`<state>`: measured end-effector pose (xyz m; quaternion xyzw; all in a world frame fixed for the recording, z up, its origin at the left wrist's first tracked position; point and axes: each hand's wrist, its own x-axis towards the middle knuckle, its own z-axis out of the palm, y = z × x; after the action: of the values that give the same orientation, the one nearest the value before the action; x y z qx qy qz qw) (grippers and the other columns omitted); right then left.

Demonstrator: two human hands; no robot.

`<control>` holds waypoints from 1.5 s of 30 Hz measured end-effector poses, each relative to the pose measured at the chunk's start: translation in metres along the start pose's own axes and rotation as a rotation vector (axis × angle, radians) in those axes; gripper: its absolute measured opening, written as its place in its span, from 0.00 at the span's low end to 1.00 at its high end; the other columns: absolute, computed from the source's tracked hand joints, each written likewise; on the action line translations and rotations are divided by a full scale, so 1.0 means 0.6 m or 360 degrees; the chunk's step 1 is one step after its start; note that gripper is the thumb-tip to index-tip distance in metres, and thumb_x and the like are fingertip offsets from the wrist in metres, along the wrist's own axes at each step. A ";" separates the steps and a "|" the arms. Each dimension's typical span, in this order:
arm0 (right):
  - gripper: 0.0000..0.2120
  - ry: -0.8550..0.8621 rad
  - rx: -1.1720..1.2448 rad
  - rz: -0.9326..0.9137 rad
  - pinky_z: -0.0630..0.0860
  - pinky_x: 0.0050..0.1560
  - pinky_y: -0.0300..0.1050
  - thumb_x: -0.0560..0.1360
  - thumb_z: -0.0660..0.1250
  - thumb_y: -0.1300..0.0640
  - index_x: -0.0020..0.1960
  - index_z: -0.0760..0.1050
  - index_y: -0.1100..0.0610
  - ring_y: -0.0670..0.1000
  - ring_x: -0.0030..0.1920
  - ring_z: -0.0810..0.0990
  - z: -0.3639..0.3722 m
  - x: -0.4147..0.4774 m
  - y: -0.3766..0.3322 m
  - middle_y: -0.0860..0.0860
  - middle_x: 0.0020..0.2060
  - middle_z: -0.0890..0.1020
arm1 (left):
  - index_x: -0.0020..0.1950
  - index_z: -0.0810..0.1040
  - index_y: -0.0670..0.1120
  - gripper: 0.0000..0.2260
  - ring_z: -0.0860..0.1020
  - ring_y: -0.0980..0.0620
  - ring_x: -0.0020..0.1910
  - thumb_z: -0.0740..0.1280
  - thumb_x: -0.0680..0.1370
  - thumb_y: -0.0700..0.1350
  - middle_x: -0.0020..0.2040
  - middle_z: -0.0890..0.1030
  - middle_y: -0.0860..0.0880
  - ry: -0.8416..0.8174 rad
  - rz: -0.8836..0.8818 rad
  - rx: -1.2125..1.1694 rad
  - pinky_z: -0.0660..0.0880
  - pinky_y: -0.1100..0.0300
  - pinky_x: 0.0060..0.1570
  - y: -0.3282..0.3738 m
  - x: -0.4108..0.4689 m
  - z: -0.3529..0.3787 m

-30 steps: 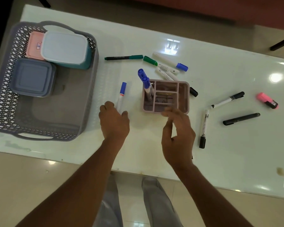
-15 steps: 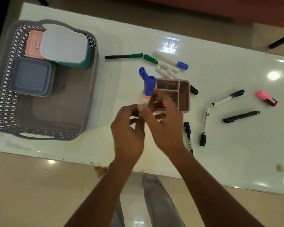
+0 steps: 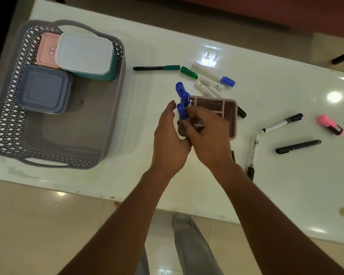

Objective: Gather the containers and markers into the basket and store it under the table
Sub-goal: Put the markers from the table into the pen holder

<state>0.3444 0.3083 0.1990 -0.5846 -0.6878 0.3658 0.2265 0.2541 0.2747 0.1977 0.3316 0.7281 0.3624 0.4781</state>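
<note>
A grey lattice basket (image 3: pixel 111 108) stands at the table's left end and holds a pink container (image 3: pixel 46 50), a white-lidded teal container (image 3: pixel 83 54) and a grey-blue container (image 3: pixel 42 89). At mid-table a pink compartment organizer (image 3: pixel 229 116) has two blue-capped markers (image 3: pixel 182 92) standing in its left corner. My right hand (image 3: pixel 205 133) pinches a third blue-capped marker (image 3: pixel 181 112) upright over that corner. My left hand (image 3: pixel 170 141) lies against the organizer's left side, thumb straight up; its fingers are hidden behind the right hand.
Loose markers lie around the organizer: a green-and-black marker (image 3: pixel 156 67), a green-capped marker (image 3: pixel 188 72), a white blue-capped marker (image 3: pixel 226 81), a black marker (image 3: pixel 298 146), two white black-capped markers (image 3: pixel 253 153) and a pink highlighter (image 3: pixel 330 128). The table edge runs along the front.
My left hand picked the blue-capped marker off the table and passed it to the right hand. The marker now stands lower, at the organizer's left corner, and the left hand has let go.
</note>
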 end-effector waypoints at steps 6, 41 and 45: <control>0.09 0.0012 -0.0016 -0.0066 0.76 0.54 0.41 0.77 0.67 0.63 0.56 0.80 0.57 0.49 0.48 0.81 0.003 -0.009 0.014 0.50 0.48 0.84 | 0.78 0.57 0.49 0.31 0.73 0.62 0.63 0.67 0.79 0.36 0.75 0.66 0.51 -0.0077 0.0003 -0.0122 0.70 0.80 0.50 -0.004 0.006 -0.001; 0.08 0.0723 0.0087 -0.0136 0.78 0.44 0.34 0.75 0.71 0.62 0.53 0.78 0.58 0.45 0.47 0.81 -0.200 -0.072 -0.002 0.54 0.47 0.82 | 0.70 0.67 0.42 0.27 0.74 0.50 0.63 0.59 0.72 0.26 0.68 0.71 0.47 0.0419 0.0078 0.0026 0.75 0.58 0.58 -0.056 -0.026 0.006; 0.07 0.0397 0.0148 -0.0252 0.80 0.48 0.36 0.75 0.70 0.62 0.53 0.79 0.61 0.45 0.48 0.81 -0.186 -0.039 -0.056 0.52 0.47 0.81 | 0.75 0.62 0.47 0.33 0.69 0.55 0.70 0.57 0.74 0.24 0.74 0.67 0.51 0.0094 0.0036 -0.0166 0.70 0.64 0.61 -0.003 0.012 -0.005</control>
<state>0.4104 0.3105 0.2976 -0.5583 -0.6806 0.3028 0.3653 0.2488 0.2789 0.1939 0.3036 0.7183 0.4147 0.4690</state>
